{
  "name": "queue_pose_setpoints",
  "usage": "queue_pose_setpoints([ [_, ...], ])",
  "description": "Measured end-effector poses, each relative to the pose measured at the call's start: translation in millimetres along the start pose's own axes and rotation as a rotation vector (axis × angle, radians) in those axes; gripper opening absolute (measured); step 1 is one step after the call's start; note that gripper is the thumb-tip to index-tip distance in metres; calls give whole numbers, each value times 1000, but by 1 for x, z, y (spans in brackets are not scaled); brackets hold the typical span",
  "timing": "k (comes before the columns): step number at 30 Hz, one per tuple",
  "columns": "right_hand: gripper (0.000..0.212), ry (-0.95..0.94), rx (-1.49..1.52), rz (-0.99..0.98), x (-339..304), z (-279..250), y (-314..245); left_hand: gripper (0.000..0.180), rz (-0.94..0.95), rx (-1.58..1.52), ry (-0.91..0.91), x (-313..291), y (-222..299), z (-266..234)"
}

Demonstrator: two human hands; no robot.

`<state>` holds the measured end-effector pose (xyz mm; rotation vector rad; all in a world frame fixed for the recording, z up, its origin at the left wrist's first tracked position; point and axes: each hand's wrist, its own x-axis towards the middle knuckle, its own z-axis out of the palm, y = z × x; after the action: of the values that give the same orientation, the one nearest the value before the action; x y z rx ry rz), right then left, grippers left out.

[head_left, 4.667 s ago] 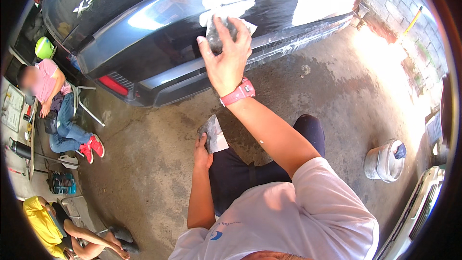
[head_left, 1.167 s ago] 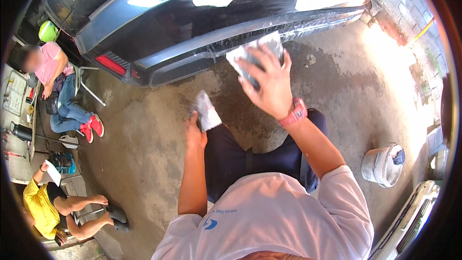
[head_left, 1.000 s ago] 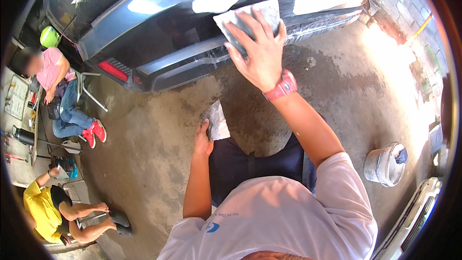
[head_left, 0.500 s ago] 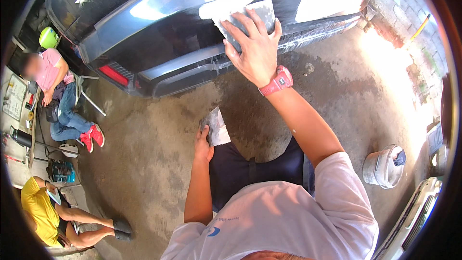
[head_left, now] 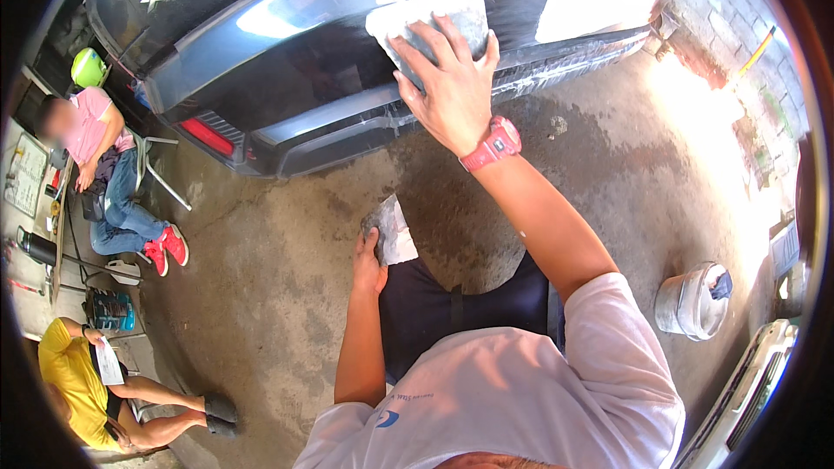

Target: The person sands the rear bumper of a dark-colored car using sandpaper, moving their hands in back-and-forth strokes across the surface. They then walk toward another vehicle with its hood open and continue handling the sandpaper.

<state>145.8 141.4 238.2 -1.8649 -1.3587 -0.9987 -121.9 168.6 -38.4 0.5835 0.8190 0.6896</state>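
Observation:
My right hand (head_left: 453,97) presses a grey sheet of sandpaper (head_left: 473,21) against the dark rear bumper of a car (head_left: 321,78). Its fingers are curved over the sheet, and the thumb lies along the right edge. A red watch sits on that wrist. Lower down, over my lap, my left hand (head_left: 368,267) is closed on a second piece of sandpaper (head_left: 396,234), grey with a paler side, held away from the car. Bright glare hides part of the bumper surface beside the right hand.
A whitish bucket (head_left: 682,304) with something dark at its rim stands on the concrete floor at right. Wet patches darken the floor below the bumper. At left, one person (head_left: 109,148) sits on a chair; another in yellow (head_left: 74,378) holds a paper. A block wall (head_left: 721,9) rises far right.
My right hand and its sandpaper have shifted slightly left along the bumper. The left hand has stayed nearly still. The person in yellow has moved the paper, turning it more into view.

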Motion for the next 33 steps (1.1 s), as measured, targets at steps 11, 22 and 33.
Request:
queue_pose_setpoints([
  [11,48,76,26,10,14,-3,-8,57,8,-14,-17,1,0,-4],
  [22,50,-49,-3,-63,-13,4,9,68,-12,-14,-8,7,0,-7],
  [33,50,145,112,33,6,3,22,72,-6,-24,17,4,-2,-9],
])
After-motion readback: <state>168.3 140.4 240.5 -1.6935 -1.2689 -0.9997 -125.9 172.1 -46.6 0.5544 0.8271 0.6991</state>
